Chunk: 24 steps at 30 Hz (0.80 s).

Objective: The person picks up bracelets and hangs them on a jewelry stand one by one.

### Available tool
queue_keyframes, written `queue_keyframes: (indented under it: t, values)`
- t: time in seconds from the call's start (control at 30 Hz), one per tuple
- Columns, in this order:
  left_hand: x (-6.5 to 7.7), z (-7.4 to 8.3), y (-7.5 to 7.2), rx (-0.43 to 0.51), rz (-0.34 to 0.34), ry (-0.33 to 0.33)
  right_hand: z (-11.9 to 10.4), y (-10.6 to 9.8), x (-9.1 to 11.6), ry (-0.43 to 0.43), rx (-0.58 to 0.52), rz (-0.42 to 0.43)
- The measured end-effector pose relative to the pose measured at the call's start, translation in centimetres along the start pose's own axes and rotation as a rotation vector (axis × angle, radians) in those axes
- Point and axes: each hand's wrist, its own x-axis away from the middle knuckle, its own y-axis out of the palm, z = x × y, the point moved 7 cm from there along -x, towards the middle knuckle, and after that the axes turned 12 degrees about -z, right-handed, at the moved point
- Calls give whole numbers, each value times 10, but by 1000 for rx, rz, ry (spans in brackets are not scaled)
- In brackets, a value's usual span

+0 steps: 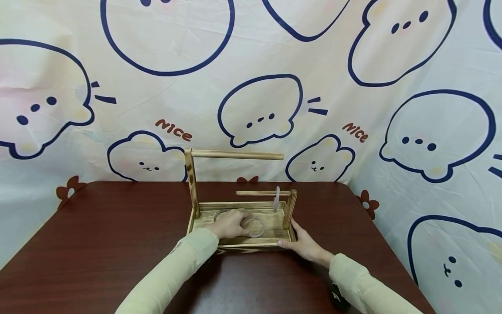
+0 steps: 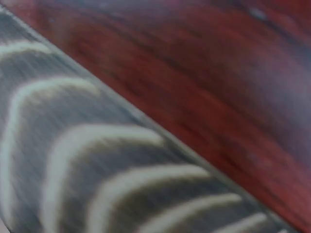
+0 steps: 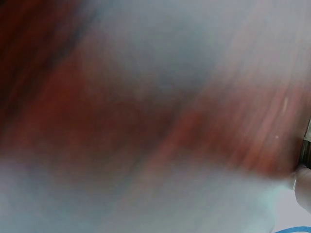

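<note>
A wooden bangle stand (image 1: 239, 242) has a shallow tray base, a tall post with a long upper rod (image 1: 239, 155) at left and a shorter post with a lower rod (image 1: 255, 193) at right. My left hand (image 1: 231, 224) reaches into the tray, thumb and fingers pinching the left side of a pale bangle (image 1: 263, 226). Partly hidden behind that hand lies another bangle (image 1: 219, 212). A whitish bangle (image 1: 276, 199) hangs on the lower rod. With thumb in front and fingers behind, my right hand (image 1: 307, 247) grips the tray's right end.
The stand rests on a dark red-brown table (image 1: 129, 226). A cloth (image 1: 251, 56) with cartoon drawings hangs behind and at the sides. The left wrist view shows the striped wood wall (image 2: 97, 160) up close; the right wrist view is mostly blurred tabletop (image 3: 146, 111).
</note>
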Motion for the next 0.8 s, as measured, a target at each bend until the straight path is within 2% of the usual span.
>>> queue_keyframes:
  t: [0.1,0.27,0.53,0.8]
  values:
    - [-4,0,1,47,-3,-8,0,0,0,-1,1,8]
    - [-11,-1,11,103,-52,-20,-1,0,-1,-7,-3,7]
    - [-17,-1,18,98,-73,-55,-1,0,1,-7,-19,11]
    - [-18,0,17,30,-29,-80,-3,0,3,-14,-16,9]
